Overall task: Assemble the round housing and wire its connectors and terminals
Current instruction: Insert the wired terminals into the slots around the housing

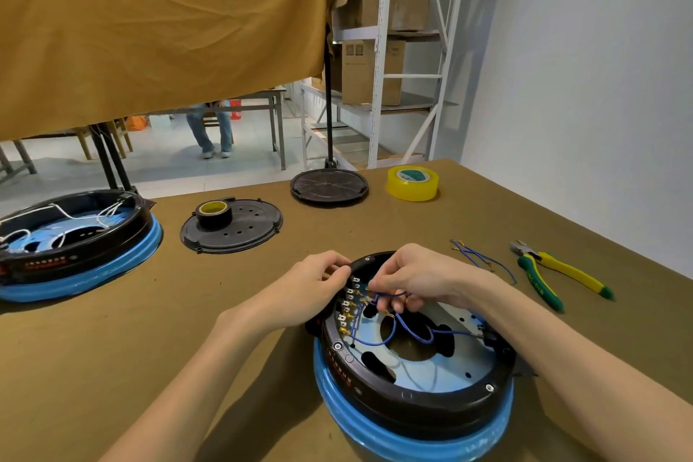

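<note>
**Blue leads going onto the terminal row**

Closest to the person sits the round housing (416,368), black-rimmed on a blue base, at the near edge of the table (150,349), open side up. The left hand (318,281) curls over its far-left rim, fingers gripping the edge beside the terminal row (348,306). The right hand (408,281) reaches inside and pinches a blue wire (393,330) near its connector, close to the brass tabs; whether the connector is already seated I can't tell.

The wire looks thin and floppy, so my guess is it is best held right behind the metal end, where it will push straight. The tabs seem small and bendable, so gentle force is wanted. The housing looks bulky and stiff, easily steadied by its rim.

Farther right lie a few loose blue wires (483,259), too tangled to count, and one pair of green-and-yellow pliers (555,272). Beyond, I count two flat black covers (243,232) (329,186), a dark tape roll (214,212) resting on the nearer one, and one yellow tape roll (412,182). A second housing (71,240) stands far left, making two in all.
</note>
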Tool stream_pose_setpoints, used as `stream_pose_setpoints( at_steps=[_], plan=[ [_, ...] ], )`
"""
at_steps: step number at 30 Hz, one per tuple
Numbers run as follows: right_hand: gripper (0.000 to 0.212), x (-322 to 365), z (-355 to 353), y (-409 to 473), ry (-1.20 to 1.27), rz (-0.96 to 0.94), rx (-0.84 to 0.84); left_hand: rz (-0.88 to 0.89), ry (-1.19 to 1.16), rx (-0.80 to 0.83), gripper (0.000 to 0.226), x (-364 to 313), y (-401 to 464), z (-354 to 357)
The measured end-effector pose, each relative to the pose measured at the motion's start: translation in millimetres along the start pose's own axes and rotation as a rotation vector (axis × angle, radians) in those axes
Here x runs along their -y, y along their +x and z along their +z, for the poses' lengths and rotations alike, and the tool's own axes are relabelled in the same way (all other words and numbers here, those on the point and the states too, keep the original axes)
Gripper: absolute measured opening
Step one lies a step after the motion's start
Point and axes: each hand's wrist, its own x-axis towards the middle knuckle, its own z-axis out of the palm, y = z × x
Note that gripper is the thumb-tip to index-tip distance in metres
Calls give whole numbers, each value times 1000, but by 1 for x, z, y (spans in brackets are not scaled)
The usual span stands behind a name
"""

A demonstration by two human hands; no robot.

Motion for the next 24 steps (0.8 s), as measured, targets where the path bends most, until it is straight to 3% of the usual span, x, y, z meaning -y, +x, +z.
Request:
stream_pose_setpoints(
  at_steps=[11, 24],
  plan=[
    [15, -3, 4, 10, 17, -33, -8, 5, -51, 1, 31, 2, -1, 0],
    [17, -4, 10, 16, -24, -112, -63, 50, -29, 36, 37, -6, -6, -1]
  ],
)
